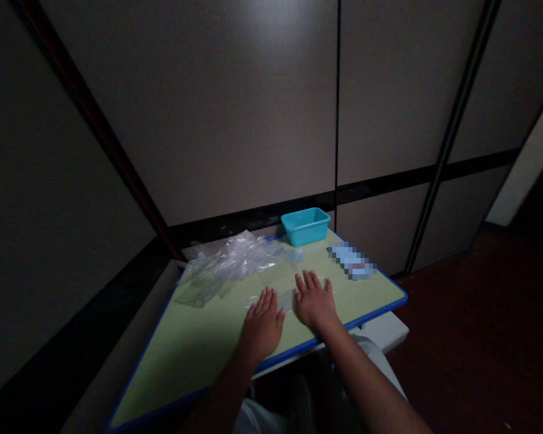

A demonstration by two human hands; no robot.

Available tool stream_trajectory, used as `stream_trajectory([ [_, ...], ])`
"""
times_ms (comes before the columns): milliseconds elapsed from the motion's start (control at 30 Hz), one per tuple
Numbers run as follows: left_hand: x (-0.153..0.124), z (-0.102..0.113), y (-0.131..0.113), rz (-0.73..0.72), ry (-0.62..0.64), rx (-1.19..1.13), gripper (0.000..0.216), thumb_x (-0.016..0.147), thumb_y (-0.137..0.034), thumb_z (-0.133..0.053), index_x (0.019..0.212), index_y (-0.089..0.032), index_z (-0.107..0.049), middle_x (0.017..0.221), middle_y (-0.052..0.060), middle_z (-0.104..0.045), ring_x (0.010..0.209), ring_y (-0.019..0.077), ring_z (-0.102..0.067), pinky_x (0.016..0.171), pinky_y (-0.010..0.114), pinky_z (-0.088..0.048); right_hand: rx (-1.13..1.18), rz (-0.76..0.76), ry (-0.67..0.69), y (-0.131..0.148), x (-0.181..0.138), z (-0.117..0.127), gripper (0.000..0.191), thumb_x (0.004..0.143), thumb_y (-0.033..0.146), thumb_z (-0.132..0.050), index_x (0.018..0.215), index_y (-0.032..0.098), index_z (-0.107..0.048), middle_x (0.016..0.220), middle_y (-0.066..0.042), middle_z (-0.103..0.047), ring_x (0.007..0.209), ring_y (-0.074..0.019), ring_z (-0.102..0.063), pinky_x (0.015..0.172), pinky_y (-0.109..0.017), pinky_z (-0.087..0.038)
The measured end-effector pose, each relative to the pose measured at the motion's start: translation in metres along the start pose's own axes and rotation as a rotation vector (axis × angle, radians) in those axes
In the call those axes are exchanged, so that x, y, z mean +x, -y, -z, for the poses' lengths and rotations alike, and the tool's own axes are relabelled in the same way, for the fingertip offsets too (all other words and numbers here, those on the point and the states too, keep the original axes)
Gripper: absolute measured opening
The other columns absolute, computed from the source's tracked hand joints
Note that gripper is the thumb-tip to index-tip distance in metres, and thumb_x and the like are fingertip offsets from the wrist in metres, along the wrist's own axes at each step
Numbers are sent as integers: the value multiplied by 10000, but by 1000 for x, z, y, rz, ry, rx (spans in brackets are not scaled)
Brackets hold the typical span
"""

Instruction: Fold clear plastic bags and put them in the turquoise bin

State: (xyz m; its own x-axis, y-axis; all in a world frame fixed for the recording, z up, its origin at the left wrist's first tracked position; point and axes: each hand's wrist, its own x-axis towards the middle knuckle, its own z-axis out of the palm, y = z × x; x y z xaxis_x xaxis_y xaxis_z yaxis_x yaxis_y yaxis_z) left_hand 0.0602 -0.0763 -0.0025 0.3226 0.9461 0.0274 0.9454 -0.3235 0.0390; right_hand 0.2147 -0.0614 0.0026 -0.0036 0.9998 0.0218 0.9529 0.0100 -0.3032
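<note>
My left hand [263,324] lies flat, fingers stretched out, on the left part of a clear plastic bag [287,299] spread on the table. On the bag's right part rests my right hand [315,301], palm down with its fingers spread. Parts of the bag are hidden under both hands. Beyond my left hand sits a crumpled heap of clear plastic bags [239,258]. A small pale blue piece [294,255] lies at the heap's right end; its kind is unclear.
The pale yellow-green table [181,355] has a blue edge. A turquoise plastic basket [308,232] stands at its back. A blurred light blue item [353,261] lies at the right. Tall cabinet panels [244,120] rise behind the table.
</note>
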Motion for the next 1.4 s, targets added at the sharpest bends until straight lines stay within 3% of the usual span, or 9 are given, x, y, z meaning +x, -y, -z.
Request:
stream_trajectory([
  [100,-3,0,13,54,7,11,532,955,-289,-248,1446,-90,-293,1522,110,-227,1415,211,-202,1122,460,-234,-22,-3,-9,0,-1,0,561,942,372,-201,1485,231,-216,1561,-77,-113,1436,-242,-21,1077,-586,15],
  [267,-13,1,33,145,-14,18,527,949,-249,-203,1457,-125,-272,1525,91,-210,1412,225,-216,1105,582,-167,-42,-3,-43,-3,1,-4,550,934,356,-251,1478,278,-233,1565,-73,-94,1435,-251,3,1074,-590,1],
  [400,-20,-1,42,190,-1,61,535,949,-256,-177,1470,-143,-232,1534,48,-167,1424,201,-170,1110,574,-152,-41,21,-98,1,1,-2,554,933,358,-266,1477,255,-240,1566,-74,-40,1437,-239,-2,1082,-582,27],
  [633,-17,-3,46,193,-5,73,537,952,-256,-137,1466,-138,-237,1543,50,-155,1429,216,-150,1084,613,-176,74,423,-16,48,-11,-1,578,953,423,-211,1485,197,-201,1544,-64,-193,1432,-170,-100,1125,-519,18],
  [733,-16,-2,48,182,3,68,529,953,-267,-151,1466,-183,-255,1542,53,-170,1428,231,-153,1075,642,-142,76,409,68,54,-11,-4,592,954,473,-163,1481,207,-212,1543,-67,-196,1431,-188,-108,1113,-560,8],
  [867,-18,2,50,167,7,54,525,951,-255,-161,1468,-221,-246,1540,40,-184,1428,239,-152,1065,662,-118,31,323,131,35,-8,1,584,946,525,-127,1477,296,-206,1560,-26,-120,1435,-240,-66,1072,-638,-22],
  [1067,-19,8,50,151,31,52,527,951,-262,-169,1472,-202,-216,1543,18,-149,1432,227,-132,1071,656,-111,-65,193,130,-5,-4,17,553,942,545,-145,1471,385,-164,1566,22,-84,1436,-249,-37,1076,-614,-19],
  [1400,-22,5,62,124,-11,20,510,951,-280,-223,1459,-246,-259,1528,20,-229,1424,245,-170,1064,671,-85,-147,56,120,-47,8,25,539,946,513,-143,1473,399,-137,1571,23,-61,1435,-269,-18,1060,-634,-9],
])
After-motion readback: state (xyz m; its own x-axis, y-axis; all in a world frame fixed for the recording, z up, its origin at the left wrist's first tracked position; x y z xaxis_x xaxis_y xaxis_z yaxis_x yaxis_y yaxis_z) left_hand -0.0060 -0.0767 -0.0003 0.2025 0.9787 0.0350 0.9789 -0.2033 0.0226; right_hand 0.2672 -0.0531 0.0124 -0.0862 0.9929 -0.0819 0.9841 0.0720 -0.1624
